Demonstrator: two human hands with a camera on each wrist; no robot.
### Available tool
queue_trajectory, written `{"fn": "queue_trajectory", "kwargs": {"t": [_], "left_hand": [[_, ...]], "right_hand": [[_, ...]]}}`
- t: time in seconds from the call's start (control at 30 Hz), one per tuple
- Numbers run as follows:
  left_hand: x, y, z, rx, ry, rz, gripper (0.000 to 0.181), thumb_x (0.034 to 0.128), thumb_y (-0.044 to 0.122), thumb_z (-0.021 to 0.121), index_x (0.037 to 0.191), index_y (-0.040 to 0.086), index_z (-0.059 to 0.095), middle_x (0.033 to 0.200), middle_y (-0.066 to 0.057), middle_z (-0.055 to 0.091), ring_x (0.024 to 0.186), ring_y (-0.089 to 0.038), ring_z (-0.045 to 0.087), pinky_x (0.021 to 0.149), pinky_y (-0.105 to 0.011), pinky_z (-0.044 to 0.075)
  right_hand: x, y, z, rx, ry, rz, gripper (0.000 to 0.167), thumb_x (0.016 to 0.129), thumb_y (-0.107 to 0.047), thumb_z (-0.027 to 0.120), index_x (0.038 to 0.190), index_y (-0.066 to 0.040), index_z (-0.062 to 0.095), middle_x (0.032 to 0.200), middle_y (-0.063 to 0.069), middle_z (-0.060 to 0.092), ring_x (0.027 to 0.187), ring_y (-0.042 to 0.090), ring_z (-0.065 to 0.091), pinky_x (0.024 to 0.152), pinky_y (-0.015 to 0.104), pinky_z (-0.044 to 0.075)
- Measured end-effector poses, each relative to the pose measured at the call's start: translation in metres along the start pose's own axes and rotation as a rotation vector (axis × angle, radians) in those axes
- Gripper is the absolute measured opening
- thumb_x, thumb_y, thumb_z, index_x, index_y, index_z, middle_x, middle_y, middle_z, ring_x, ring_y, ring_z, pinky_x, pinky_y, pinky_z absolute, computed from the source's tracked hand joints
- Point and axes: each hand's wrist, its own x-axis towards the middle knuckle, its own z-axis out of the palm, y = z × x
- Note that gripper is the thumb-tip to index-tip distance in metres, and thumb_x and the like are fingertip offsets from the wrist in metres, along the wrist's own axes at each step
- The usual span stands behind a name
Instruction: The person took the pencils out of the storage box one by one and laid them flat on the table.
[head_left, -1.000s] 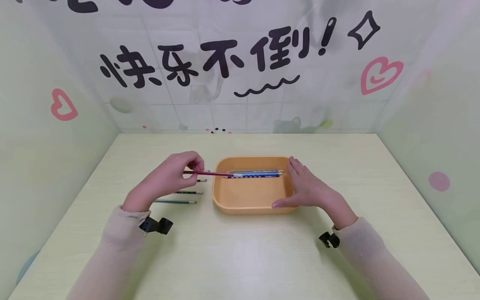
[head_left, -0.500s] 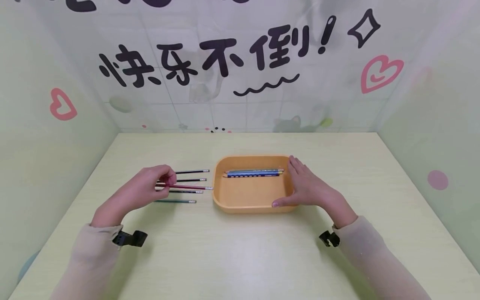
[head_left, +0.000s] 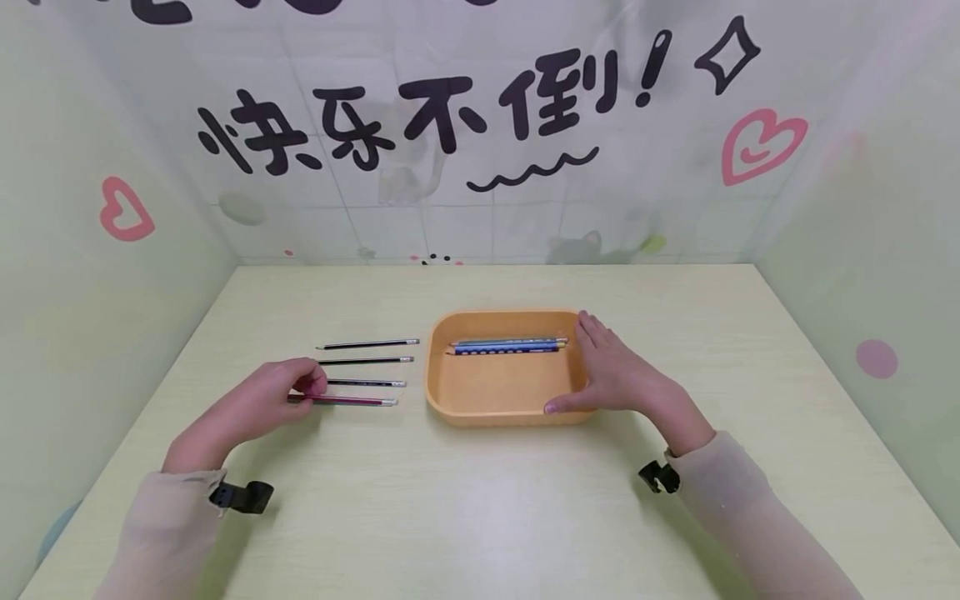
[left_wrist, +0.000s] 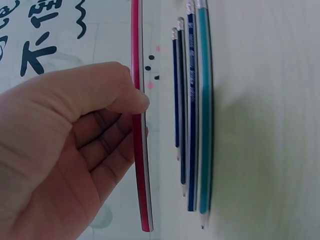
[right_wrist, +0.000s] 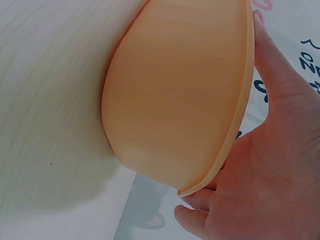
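Note:
My left hand (head_left: pixel 258 408) pinches a red pencil (left_wrist: pixel 137 145) between thumb and fingers. In the head view the red pencil lies over the nearest pencil of a row; the left wrist view shows it apart from them. This row holds a teal pencil (left_wrist: pixel 204 110) and several dark pencils (head_left: pixel 366 361), eraser ends toward the tray. An orange tray (head_left: pixel 510 417) stands right of the row, with blue pencils (head_left: pixel 510 346) along its back half. My right hand (head_left: pixel 618 371) rests across the tray's right end, fingers straight at the back corner, thumb on the front rim.
All of this stands on a pale wood-grain table (head_left: pixel 480 508). A printed backdrop (head_left: pixel 480 225) rises behind the table's far edge, and pale side walls (head_left: pixel 870 275) stand at both sides. Each wrist wears a small black camera mount (head_left: pixel 243 497).
My left hand has drawn the red pencil from over the tray's left rim leftward and nearer, to the near end of the row. The right hand and tray have stayed put.

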Motion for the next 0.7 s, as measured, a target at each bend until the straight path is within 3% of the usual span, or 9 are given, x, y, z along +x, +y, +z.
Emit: {"fn": "queue_trajectory", "kwargs": {"t": [0.33, 0.7], "left_hand": [[-0.006, -0.017, 0.012, -0.009, -0.05, -0.051, 0.022, 0.0781, -0.005, 0.066, 0.087, 0.013, 0.059, 0.082, 0.003, 0.058, 0.077, -0.01, 0.048, 0.067, -0.023, 0.043], [-0.007, -0.021, 0.018, -0.035, -0.119, -0.108, 0.024, 0.0764, -0.008, 0.061, 0.088, 0.013, 0.061, 0.083, -0.003, 0.06, 0.077, -0.014, 0.048, 0.066, -0.023, 0.041]], "right_hand": [[0.001, 0.001, 0.001, 0.01, 0.001, -0.004, 0.133, 0.073, -0.068, 0.075, 0.154, 0.012, 0.005, 0.165, 0.027, -0.004, 0.154, 0.042, -0.002, 0.125, 0.056, 0.009], [0.001, 0.002, 0.001, 0.007, -0.003, 0.005, 0.134, 0.073, -0.069, 0.074, 0.154, 0.012, 0.006, 0.165, 0.027, -0.003, 0.155, 0.041, -0.002, 0.125, 0.055, 0.009]]}}
